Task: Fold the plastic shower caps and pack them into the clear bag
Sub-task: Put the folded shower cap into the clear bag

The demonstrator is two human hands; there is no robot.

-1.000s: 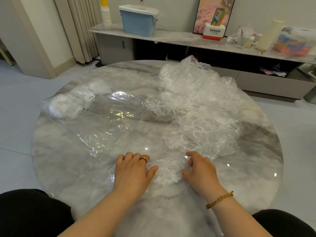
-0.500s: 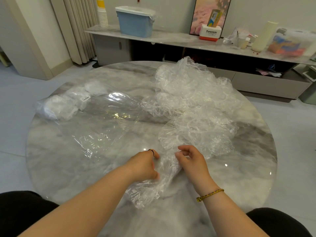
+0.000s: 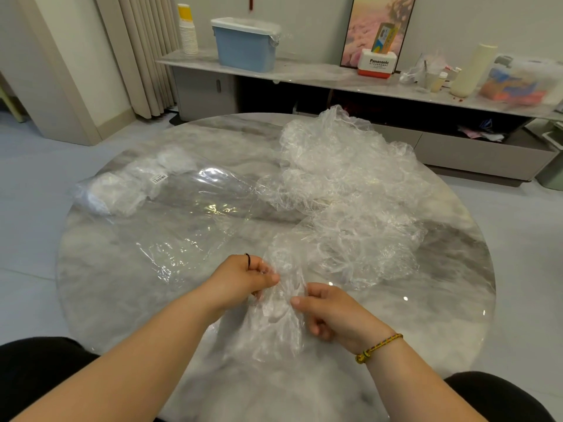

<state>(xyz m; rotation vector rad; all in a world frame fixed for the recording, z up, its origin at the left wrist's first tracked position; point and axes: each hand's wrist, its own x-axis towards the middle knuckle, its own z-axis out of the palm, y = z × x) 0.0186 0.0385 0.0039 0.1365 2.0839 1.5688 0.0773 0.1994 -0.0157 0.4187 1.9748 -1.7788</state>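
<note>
A crumpled clear shower cap hangs between my hands just above the near part of the round marble table. My left hand pinches its upper left edge, and my right hand grips its right side with curled fingers. A big heap of loose shower caps fills the table's right and far side. The clear bag lies flat on the left, with several folded white caps bunched in its far left end under a barcode label.
Behind the table runs a low marble shelf with a blue lidded bin, stacked paper cups, a Panasonic box and a cream cylinder. Curtains hang at the back left. My dark-clad knees sit at the table's near edge.
Both hands were pressing a cap flat on the table; they have since gathered it, lifted it off the surface and now hold it bunched between them.
</note>
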